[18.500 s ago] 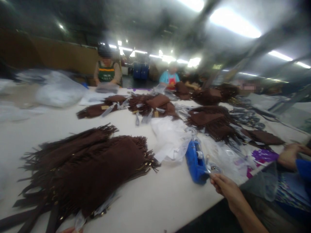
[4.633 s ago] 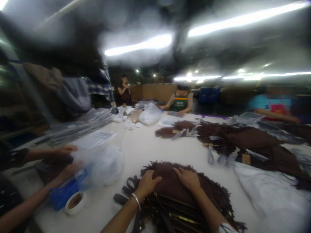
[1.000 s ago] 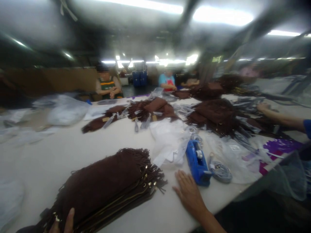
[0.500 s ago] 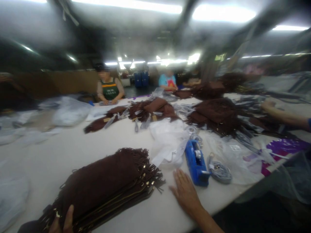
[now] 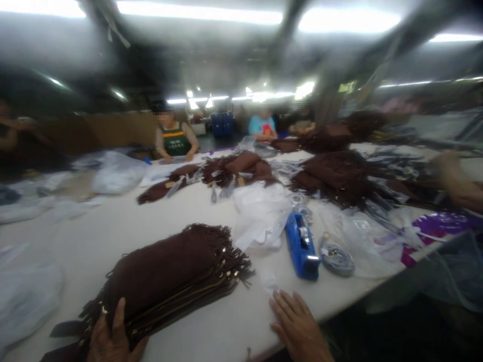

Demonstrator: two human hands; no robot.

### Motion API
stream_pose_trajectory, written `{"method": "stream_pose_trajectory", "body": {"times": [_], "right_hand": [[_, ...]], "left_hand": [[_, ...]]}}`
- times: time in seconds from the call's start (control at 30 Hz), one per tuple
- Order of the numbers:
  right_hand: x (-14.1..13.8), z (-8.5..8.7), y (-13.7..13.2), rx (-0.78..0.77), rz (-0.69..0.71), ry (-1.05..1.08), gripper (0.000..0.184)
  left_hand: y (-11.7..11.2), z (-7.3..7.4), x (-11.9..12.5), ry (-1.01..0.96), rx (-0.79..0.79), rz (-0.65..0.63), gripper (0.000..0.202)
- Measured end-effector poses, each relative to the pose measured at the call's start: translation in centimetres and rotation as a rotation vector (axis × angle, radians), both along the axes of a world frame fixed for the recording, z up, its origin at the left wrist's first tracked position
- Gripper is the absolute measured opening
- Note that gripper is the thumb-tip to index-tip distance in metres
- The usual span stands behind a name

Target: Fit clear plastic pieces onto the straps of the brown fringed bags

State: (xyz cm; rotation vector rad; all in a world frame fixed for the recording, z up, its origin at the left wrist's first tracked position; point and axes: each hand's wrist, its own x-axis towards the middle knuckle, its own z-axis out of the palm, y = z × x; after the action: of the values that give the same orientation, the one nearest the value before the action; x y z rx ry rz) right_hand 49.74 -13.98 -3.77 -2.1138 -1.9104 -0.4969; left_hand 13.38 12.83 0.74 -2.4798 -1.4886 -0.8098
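A stack of dark brown fringed bags (image 5: 162,274) lies in front of me, with gold-coloured zips and metal fittings along its near side. My left hand (image 5: 111,337) rests against the stack's lower left end, fingers spread over the top bag and thumb by the near side. To the right, my right hand (image 5: 298,324) lies flat at the table's near edge, fingers stretched out and holding nothing. Beyond it stands a blue tape dispenser (image 5: 302,251), and beside that a coiled grey strap (image 5: 337,260) with a metal clip.
More brown bags (image 5: 332,176) are heaped across the far side of the white table (image 5: 181,211). Clear plastic bags (image 5: 260,213) lie around the dispenser and at the left. Co-workers (image 5: 175,141) sit opposite; another person's blurred arm (image 5: 458,181) reaches in from the right.
My right hand has drawn back towards the table's near edge, away from the dispenser. More of my left hand shows at the stack's end. The view has shifted slightly.
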Motion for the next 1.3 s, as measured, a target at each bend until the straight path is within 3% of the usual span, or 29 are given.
{"method": "stream_pose_trajectory", "body": {"times": [0.2,0.33,0.53,0.67,0.8,0.87,0.97,1.1,1.2,1.3], "right_hand": [[-1.2,1.7,-2.0,-0.019,-0.042,0.127,0.066],[-1.1,1.6,-2.1,-0.032,-0.044,0.128,0.073],[-1.2,-0.7,-2.9,0.064,0.136,0.018,0.041],[-2.3,0.0,-3.0,0.127,0.093,0.202,0.026],[-2.3,1.8,-2.1,0.032,0.027,0.273,0.024],[-1.8,2.0,-1.7,-0.017,0.019,0.218,0.035],[-1.0,1.3,-1.7,-0.093,0.076,0.110,0.057],[-0.9,-0.1,-2.8,-0.070,0.160,0.066,0.051],[-2.1,0.7,-3.3,-0.002,0.141,0.295,0.038],[-4.4,3.4,-1.9,-0.050,-0.098,0.826,0.020]], "left_hand": [[0.4,0.3,-1.1,0.054,-0.125,-0.005,0.087],[0.9,1.1,-1.6,0.052,-0.155,-0.012,0.092],[-1.5,5.5,-0.2,-0.143,-0.035,0.002,0.093],[-3.9,7.1,1.7,-0.220,-0.012,-0.036,0.072],[-6.2,6.0,4.4,-0.163,-0.178,-0.234,0.044],[-7.4,5.2,6.1,-0.140,-0.264,-0.335,0.040],[-8.9,4.2,7.9,-0.157,-0.351,-0.438,0.038],[-10.0,3.1,8.2,-0.199,-0.438,-0.504,0.034],[-10.4,2.8,7.4,-0.264,-0.547,-0.506,0.031],[-10.8,3.9,7.0,-0.362,-0.733,-0.506,0.031]]}}
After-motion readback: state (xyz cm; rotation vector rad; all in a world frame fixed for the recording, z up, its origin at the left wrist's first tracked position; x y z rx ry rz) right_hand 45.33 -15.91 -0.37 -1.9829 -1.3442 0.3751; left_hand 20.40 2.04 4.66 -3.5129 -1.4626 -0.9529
